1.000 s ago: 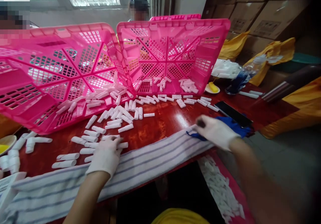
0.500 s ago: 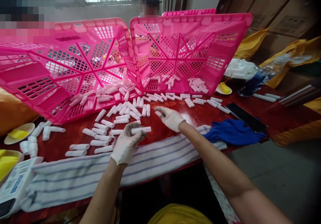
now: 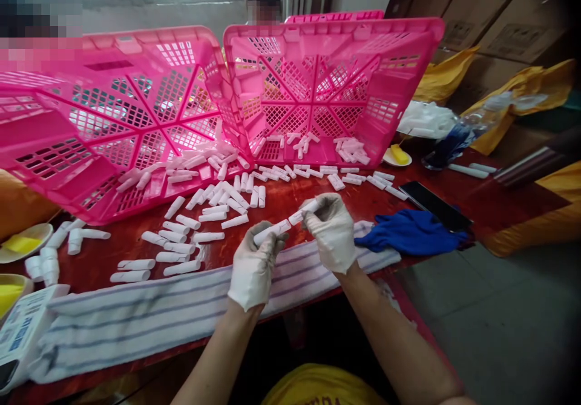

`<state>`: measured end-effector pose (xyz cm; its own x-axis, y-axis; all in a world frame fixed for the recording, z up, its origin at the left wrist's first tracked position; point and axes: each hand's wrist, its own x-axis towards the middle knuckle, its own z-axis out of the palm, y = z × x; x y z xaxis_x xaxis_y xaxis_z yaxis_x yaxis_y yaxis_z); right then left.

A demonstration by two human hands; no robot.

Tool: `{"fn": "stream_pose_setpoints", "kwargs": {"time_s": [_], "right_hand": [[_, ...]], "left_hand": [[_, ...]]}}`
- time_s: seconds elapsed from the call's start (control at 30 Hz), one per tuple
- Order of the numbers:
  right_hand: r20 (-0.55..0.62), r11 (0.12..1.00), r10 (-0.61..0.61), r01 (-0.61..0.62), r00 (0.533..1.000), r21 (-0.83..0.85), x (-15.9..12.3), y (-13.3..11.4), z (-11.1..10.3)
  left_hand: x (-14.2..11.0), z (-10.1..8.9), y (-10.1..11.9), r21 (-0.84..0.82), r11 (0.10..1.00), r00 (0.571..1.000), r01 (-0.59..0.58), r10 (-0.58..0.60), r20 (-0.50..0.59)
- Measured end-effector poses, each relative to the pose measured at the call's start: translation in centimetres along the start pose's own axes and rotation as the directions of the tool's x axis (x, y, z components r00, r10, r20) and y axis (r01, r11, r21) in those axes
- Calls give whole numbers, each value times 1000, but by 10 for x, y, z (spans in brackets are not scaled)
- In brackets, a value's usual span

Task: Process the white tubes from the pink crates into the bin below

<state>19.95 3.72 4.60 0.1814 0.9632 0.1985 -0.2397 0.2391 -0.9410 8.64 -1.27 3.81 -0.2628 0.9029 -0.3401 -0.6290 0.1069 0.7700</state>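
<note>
Both my hands wear white gloves with greyed fingertips. My left hand [image 3: 258, 260] is closed round a short white tube [image 3: 272, 232]. Facing it, my right hand [image 3: 331, 229] pinches a second white tube [image 3: 303, 211]. The near ends of the two tubes almost meet; whether they touch I cannot tell. More loose white tubes [image 3: 177, 247] lie on the red table to the left of my hands, and a row of them [image 3: 308, 172] runs along the baskets. Below my hands lies a striped towel [image 3: 181, 305].
Two pink baskets [image 3: 313, 101] rest on their sides at the back, with tubes in them. On the right are a blue cloth [image 3: 411, 232], a phone [image 3: 436, 205] and a dish with a yellow sponge [image 3: 399, 154]. A white box [image 3: 27, 326] sits front left. Another person is behind the baskets.
My right hand has come back from the tubes near the baskets to beside my left, holding a tube. The left hand has shifted right with its tube. The view has moved slightly.
</note>
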Motion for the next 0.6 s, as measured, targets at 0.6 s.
{"fn": "stream_pose_setpoints", "kwargs": {"time_s": [0.6], "right_hand": [[404, 987, 59, 9, 913, -162, 6, -15, -17]], "left_hand": [[-11, -22, 13, 427, 904, 902, 8, -190, 387]]}}
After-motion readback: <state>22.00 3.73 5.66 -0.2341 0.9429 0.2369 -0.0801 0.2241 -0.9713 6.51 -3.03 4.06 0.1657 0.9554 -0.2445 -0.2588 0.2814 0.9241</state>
